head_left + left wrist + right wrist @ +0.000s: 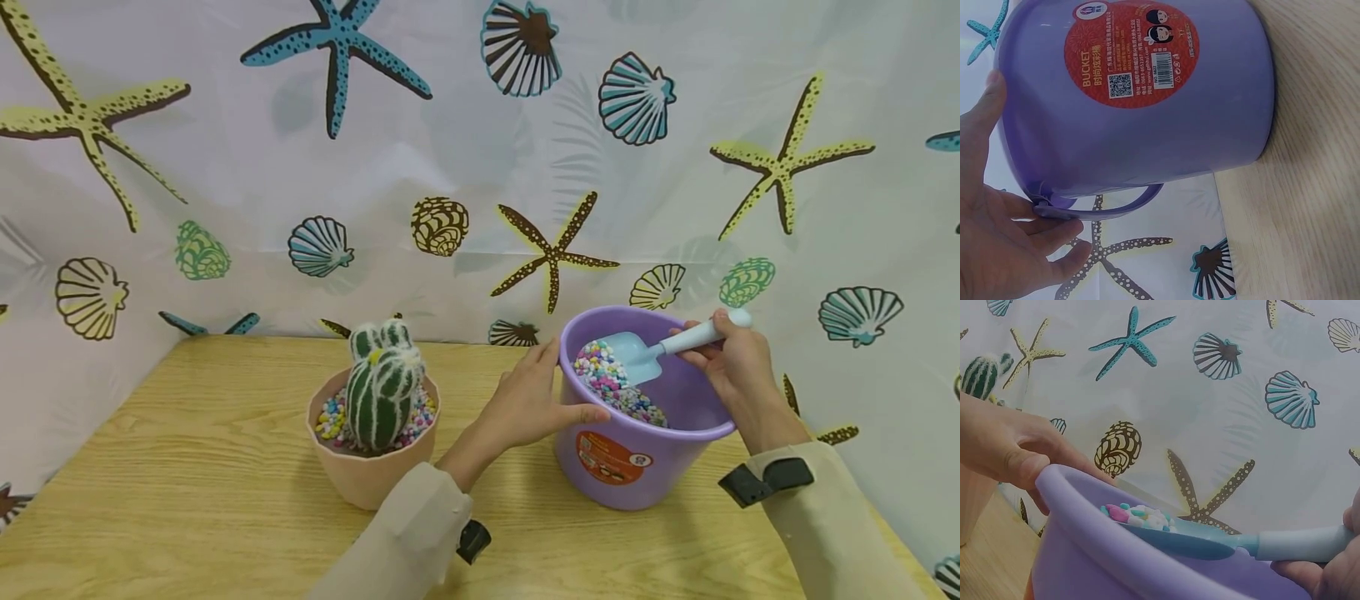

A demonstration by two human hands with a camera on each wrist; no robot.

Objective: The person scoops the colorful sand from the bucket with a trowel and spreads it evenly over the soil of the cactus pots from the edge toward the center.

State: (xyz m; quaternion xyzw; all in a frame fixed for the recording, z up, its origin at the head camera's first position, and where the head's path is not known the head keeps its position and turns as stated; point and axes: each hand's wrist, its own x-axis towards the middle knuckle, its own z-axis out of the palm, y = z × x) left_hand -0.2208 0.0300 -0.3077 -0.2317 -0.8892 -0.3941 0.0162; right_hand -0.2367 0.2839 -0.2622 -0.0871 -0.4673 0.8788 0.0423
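A purple plastic bucket (675, 462) with a red oval label stands on the table, colourful pebbles (633, 407) lying inside it. My left hand (528, 400) grips its left rim, thumb at the front edge and fingers by the side handle (1110, 211). Over the bucket's mouth, my right hand (738, 367) holds a small light-blue shovel (637, 358) by its handle. White, pink and turquoise pebbles (1138, 515) sit on the shovel's blade in the right wrist view. The blade points left, toward the left hand.
Left of the bucket stands a peach flowerpot (367, 479) holding a green cactus (378, 400) with white fuzzy ridges, coloured pebbles around its base. Both containers are on a wood-grain table (187, 467). Behind them hangs a white curtain (465, 142) printed with starfish and shells.
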